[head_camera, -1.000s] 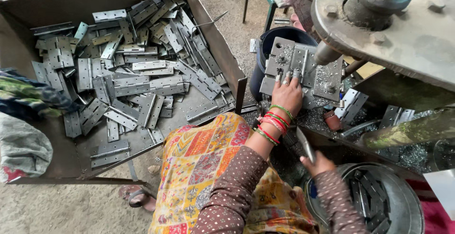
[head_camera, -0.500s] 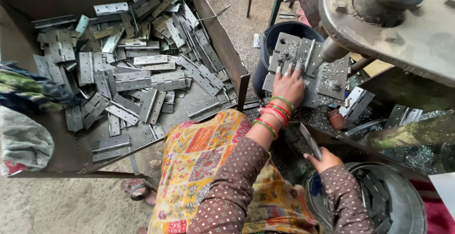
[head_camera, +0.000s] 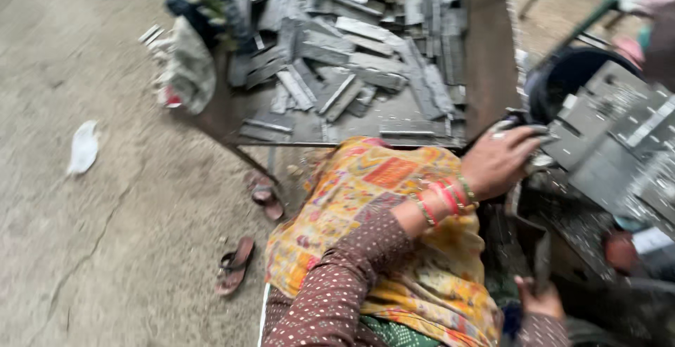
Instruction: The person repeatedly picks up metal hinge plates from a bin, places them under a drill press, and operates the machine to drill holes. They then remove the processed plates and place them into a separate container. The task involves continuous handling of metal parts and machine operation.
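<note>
Here, left hand closed on plate at stack edge; right hand gripped upright plate, kept close by; tray behind

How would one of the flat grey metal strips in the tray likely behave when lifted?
Each metal strip looks thin and straight, so probably stiff, not floppy. Being flat, it should slide rather than roll. Heaped loosely in the tray, neighbours may shift.
</note>
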